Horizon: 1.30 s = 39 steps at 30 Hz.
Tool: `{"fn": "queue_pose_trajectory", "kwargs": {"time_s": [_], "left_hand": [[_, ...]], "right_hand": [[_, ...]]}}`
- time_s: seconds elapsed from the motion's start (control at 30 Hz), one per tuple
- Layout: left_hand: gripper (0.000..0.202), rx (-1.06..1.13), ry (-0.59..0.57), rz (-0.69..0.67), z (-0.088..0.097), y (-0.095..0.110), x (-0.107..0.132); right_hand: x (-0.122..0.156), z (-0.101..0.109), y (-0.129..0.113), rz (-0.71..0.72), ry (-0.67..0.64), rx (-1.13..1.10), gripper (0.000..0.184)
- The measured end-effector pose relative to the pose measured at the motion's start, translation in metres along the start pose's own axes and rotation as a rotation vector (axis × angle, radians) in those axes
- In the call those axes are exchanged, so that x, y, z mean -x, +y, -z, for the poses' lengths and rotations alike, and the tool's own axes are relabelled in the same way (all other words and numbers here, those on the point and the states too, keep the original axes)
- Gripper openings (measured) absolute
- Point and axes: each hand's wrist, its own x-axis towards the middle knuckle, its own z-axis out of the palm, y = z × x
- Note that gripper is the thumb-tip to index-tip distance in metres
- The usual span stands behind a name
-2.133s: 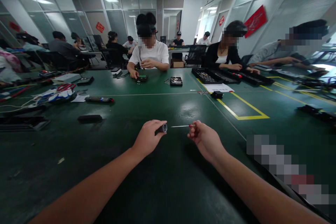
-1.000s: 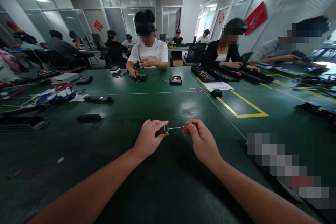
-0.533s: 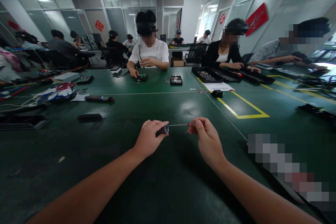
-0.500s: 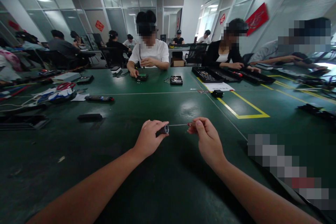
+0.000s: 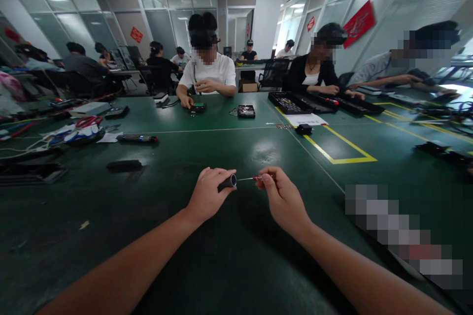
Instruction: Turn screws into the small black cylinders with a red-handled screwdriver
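My left hand [image 5: 207,193] is wrapped round a short black cylinder [image 5: 229,181], whose round end with a pale metal rim faces right. My right hand [image 5: 281,192] grips a thin screwdriver [image 5: 255,178] by its red handle. Its slim metal shaft points left, and the tip reaches the cylinder's open end; how deep it goes in I cannot tell. Both hands are held above the green table [image 5: 236,256]. The fingers hide most of the handle and the rear of the cylinder.
To the left lie a black bar-shaped piece [image 5: 124,165], a dark pen-like tool [image 5: 137,139] and a heap of cables [image 5: 83,130]. A small black block [image 5: 304,129] sits near yellow tape [image 5: 354,160]. Across the table a person in white [image 5: 207,74] works beside a parts box [image 5: 246,110].
My right hand has moved left with the screwdriver, so less of the shaft shows between it and the cylinder. My left hand stays nearly in place. The whole view has shifted slightly.
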Motion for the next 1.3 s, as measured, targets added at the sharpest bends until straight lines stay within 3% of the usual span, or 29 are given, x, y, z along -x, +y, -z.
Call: {"fn": "queue_pose_trajectory", "kwargs": {"time_s": [0.23, 0.5, 0.7, 1.0, 1.3], "left_hand": [[0.042, -0.007, -0.003, 0.01, 0.0003, -0.0017, -0.0007], [0.042, 0.012, -0.011, 0.024, -0.0005, -0.0036, 0.0011], [0.043, 0.017, -0.002, 0.021, -0.0006, -0.0031, 0.0], [0.042, 0.046, 0.001, 0.049, -0.0016, -0.0061, 0.0006], [0.042, 0.029, -0.015, 0.04, -0.0009, -0.0052, 0.0012]], "right_hand": [[-0.0034, 0.0004, 0.002, -0.056, 0.058, -0.057, 0.022], [-0.0025, 0.0062, 0.001, 0.007, 0.164, -0.06, 0.021], [-0.0008, 0.0054, -0.0028, 0.039, 0.102, -0.05, 0.02], [-0.004, 0.0079, -0.0013, 0.001, 0.119, 0.012, 0.023], [-0.001, 0.0084, -0.0054, 0.067, 0.088, 0.036, 0.019]]}}
